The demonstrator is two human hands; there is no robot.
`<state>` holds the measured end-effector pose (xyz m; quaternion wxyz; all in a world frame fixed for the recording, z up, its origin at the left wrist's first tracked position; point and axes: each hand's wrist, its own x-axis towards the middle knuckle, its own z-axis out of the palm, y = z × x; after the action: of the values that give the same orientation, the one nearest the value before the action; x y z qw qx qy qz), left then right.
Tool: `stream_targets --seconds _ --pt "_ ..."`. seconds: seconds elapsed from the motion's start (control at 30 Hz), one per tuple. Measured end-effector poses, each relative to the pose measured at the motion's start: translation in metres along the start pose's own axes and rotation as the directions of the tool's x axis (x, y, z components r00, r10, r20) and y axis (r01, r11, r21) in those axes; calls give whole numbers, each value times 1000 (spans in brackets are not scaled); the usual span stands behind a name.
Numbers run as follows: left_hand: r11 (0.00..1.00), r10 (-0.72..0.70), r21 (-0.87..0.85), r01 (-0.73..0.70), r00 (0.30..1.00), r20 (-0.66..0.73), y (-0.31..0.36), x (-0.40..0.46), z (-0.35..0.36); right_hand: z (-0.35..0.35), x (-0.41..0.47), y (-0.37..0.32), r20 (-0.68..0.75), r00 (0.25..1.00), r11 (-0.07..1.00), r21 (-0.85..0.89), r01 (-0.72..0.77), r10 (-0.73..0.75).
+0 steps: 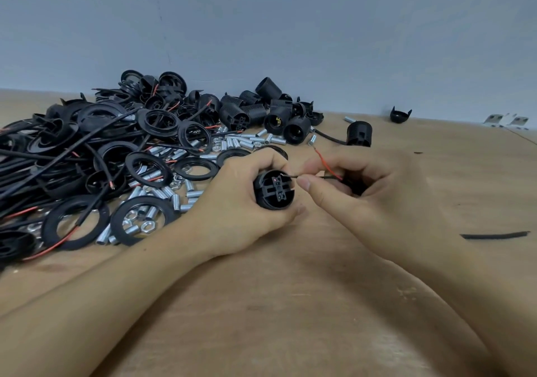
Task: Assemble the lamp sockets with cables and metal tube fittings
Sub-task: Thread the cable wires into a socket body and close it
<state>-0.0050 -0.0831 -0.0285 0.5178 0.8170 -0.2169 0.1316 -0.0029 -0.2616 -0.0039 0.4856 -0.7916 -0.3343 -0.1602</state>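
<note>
Bench (290,304): wooden top. Up and to the left of your left grip lies the parts stock: black rings, cut cables, short metal tubes (247,141) and nuts, with a cluster of threaded black sockets behind it.

Step in hand, by my reading: wiring the socket. You are feeding a stripped conductor into a terminal hole on its back face; tube fittings are not yet on this unit.

Left hand (241,202): fingers and thumb curled tight around the lamp socket (274,189), held just off the bench with its terminal face turned toward the right grip.

Right hand (363,184): thumb and forefinger pinched closed on the black wire (293,176), directly beside the socket. The remaining fingers are curled over a dark part I cannot identify. The red wire (328,165) loops free above the pinch, toward the far side.

Next move calls for a straight, steady push of the bare tip into the hole, the socket kept from rotating. Whether the tip has already entered, I cannot tell.
</note>
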Motion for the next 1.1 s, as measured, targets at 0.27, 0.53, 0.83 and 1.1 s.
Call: stream_targets --seconds 0.27,0.53,0.83,1.1 --pt "1000 -4 26 3 1000 21 -2 0 1 -1 1 -4 74 996 991 -127 -47 57" --pt "987 -12 163 4 999 44 -6 -1 0 -3 2 -9 60 982 977 -129 -172 181" --pt "964 39 259 -52 998 55 -2 -2 1 -3 2 -7 82 933 936 -26 -351 352" --pt "966 24 255 -44 996 81 -2 -2 0 -2 4 -4 138 867 867 85 -491 478"
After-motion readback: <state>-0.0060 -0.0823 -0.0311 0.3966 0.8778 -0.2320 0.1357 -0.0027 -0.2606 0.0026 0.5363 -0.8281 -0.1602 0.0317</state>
